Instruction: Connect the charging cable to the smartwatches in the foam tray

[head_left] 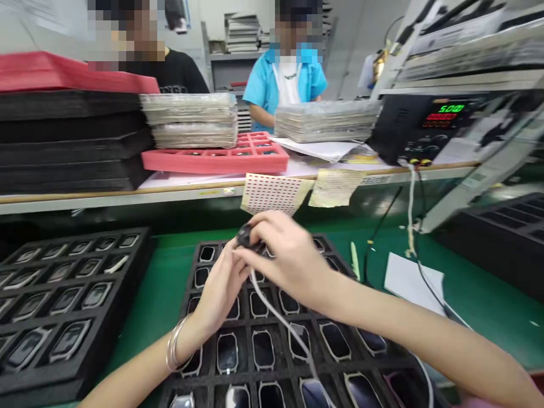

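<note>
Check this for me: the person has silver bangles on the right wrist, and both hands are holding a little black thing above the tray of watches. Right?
Not quite: the silver bangles are on the left wrist, as the head view shows. The left hand and right hand do hold a little black thing above the tray of watches.

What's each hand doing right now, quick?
Left hand: closed, holding a small dark object.
Right hand: closed, holding the same small dark object.
</note>
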Motion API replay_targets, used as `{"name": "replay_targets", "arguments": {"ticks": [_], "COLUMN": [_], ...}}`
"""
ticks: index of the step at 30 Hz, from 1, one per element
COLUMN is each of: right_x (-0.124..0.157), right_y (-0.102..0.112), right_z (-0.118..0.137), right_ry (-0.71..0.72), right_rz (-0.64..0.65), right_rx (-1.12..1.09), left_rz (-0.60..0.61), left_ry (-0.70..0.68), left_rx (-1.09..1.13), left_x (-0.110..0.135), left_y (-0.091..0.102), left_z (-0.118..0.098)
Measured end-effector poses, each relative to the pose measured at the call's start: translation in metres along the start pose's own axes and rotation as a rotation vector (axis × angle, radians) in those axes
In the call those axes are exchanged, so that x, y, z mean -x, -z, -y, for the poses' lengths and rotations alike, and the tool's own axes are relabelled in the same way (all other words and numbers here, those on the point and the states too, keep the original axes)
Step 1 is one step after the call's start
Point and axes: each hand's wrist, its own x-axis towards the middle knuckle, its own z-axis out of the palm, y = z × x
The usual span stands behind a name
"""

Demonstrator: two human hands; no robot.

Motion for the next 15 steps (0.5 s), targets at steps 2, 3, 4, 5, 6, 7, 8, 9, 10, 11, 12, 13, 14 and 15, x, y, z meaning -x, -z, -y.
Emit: {"name": "replay_targets", "arguments": {"ticks": [2,3,4,5,6,7,8,9,10,11,12,13,14,15], "right_x": [-0.009,-0.011,-0.013,-0.015,-0.017,-0.019,-0.022,-0.026,-0.03,-0.034,-0.038,-0.041,-0.043,-0.045], "right_y": [-0.036,-0.05,-0.062,-0.073,-0.083,-0.092,-0.102,-0.112,-0.124,-0.135,-0.148,-0.16,-0.172,-0.182], "right_z": [0.006,0.005,0.0,-0.007,-0.016,-0.026,-0.036,-0.046,-0.054,-0.061,-0.067,-0.07,-0.072,-0.072], "right_ry": [0.065,0.106,0.139,0.159,0.163,0.145,0.12,0.099,0.086,0.084,0.086,0.089,0.092,0.091], "right_rz": [0.188,0.287,0.38,0.46,0.521,0.558,0.574,0.581,0.59,0.607,0.632,0.659,0.685,0.707], "right_rx": [-0.029,-0.077,-0.133,-0.187,-0.227,-0.243,-0.238,-0.224,-0.206,-0.186,-0.163,-0.137,-0.109,-0.082], "left_rz": [-0.101,-0.155,-0.206,-0.244,-0.259,-0.268,-0.264,-0.252,-0.235,-0.214,-0.19,-0.163,-0.136,-0.11], "left_ry": [0.014,0.053,0.114,0.205,0.266,0.309,0.349,0.377,0.401,0.42,0.433,0.441,0.448,0.458], "left_rx": [0.104,0.124,0.132,0.137,0.129,0.121,0.11,0.096,0.085,0.074,0.064,0.055,0.047,0.041], "left_x": [0.004,0.005,0.006,0.005,0.005,0.004,0.002,0.001,-0.001,-0.002,-0.003,-0.004,-0.004,-0.004], "left_y": [0.016,0.03,0.046,0.062,0.078,0.092,0.103,0.11,0.115,0.117,0.117,0.116,0.115,0.115], "left_z": [-0.009,-0.011,-0.013,-0.012,-0.011,-0.009,-0.006,-0.002,0.001,0.003,0.005,0.007,0.008,0.009]}}
